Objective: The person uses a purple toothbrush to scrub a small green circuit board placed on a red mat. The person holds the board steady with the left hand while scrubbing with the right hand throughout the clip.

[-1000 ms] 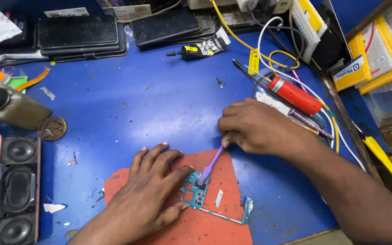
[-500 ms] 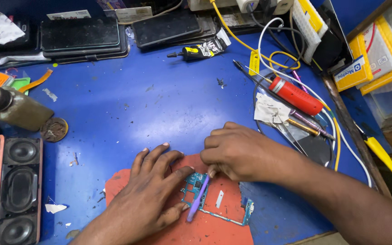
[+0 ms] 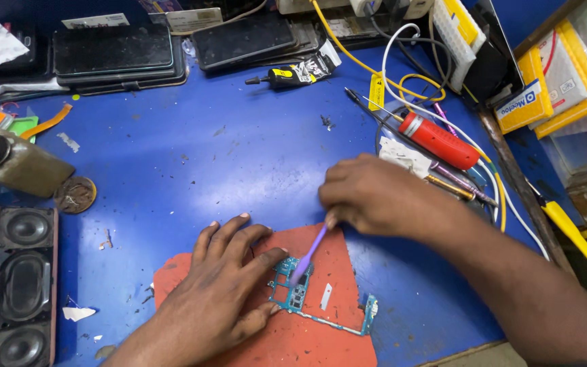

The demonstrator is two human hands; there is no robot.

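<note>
I see the small green circuit board (image 3: pixel 295 291) lying on a red mat (image 3: pixel 321 333) at the near edge of the blue worktop (image 3: pixel 191 163). My left hand (image 3: pixel 222 292) lies spread flat, fingers pinning the board's left side. My right hand (image 3: pixel 375 197) pinches a purple brush (image 3: pixel 309 253), its tip on the board. Far right, yellow packets (image 3: pixel 565 75) stand stacked, partly cut off. A black tube with a yellow label (image 3: pixel 293 73) lies farther back. The board's parts are too small to make out.

Two bare hands (image 3: pixel 382 197), sleeveless forearms
</note>
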